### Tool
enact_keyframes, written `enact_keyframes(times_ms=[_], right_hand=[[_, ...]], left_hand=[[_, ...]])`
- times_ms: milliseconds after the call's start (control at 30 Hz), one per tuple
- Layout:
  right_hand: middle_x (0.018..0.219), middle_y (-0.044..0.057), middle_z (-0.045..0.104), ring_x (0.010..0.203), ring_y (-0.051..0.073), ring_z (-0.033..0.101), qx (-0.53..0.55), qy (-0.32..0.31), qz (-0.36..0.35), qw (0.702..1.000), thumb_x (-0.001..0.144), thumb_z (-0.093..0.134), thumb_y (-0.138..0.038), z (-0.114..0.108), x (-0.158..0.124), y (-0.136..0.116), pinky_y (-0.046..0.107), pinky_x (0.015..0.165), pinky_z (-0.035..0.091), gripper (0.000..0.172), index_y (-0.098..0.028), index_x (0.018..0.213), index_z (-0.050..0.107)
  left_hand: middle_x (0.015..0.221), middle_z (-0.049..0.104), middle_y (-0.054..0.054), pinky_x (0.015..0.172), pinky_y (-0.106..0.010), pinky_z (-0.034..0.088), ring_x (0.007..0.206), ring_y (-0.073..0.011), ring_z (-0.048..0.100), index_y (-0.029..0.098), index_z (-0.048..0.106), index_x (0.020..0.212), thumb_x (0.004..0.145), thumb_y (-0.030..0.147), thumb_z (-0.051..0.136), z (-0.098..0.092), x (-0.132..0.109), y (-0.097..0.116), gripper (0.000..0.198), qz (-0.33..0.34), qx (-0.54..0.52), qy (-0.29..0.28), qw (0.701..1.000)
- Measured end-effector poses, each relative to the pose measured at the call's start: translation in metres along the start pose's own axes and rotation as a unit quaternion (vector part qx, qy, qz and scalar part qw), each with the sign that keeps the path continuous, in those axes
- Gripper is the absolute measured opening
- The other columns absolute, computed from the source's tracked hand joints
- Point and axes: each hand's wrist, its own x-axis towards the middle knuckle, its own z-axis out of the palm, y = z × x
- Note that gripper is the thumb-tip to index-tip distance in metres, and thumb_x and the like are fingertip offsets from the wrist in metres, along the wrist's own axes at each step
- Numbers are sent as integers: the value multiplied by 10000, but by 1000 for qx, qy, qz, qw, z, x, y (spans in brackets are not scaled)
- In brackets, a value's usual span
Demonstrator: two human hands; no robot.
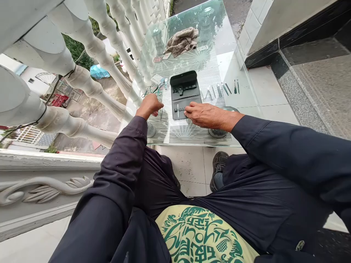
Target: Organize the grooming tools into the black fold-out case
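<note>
My left hand (150, 106) is closed in a pinch at the left of the glass table. A slim dark two-pronged tool (161, 114), looking like tweezers, points down from its fingertips. My right hand (204, 114) presses its bent fingers on the lower right edge of a dark manicure case (186, 99), which lies open. A slim silver tool (178, 111) sits in the case's lower loops; several upper loops hold nothing visible. Green-handled scissors (149, 93) and a small nail clipper (166, 83) lie beyond my left hand. Several slim metal tools (216, 91) lie in a row right of the case.
The glass table (233, 47) carries a crumpled brown cloth (182, 41) and several cards (202, 48) at its far end. White balusters (93, 47) run along the left. Stone steps (320, 80) rise on the right. My shoes and knees are below the table's near edge.
</note>
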Motion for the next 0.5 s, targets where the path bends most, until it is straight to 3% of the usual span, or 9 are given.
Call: enact_keyframes(times_ms=[100,300,500], right_hand=[[1072,166,707,1007,360,546,4,7,2,1000,1184,504,-123,0,-1,-1,535,926,584,379,-246,1126,857],[1168,209,744,1062,372,587,2,-1,48,999,1158,534,-87,1,0,-11,537,954,581,370,-177,1188,892],[1187,230,749,1046,348,556,-35,-53,67,996,1159,460,24,-2,9,-23,456,863,476,453,-92,1164,897]], left_hand=[[863,866,-204,996,-503,742,1076,-427,937,92,929,1151,1006,165,861,6,-2,16,177,71,17,83,994],[897,881,-178,994,-445,693,1135,-414,911,123,917,1182,897,96,924,33,5,64,287,87,30,29,995],[1275,942,-256,1103,-381,671,1400,-404,884,101,885,1384,909,-20,888,43,5,88,490,45,73,51,995]])
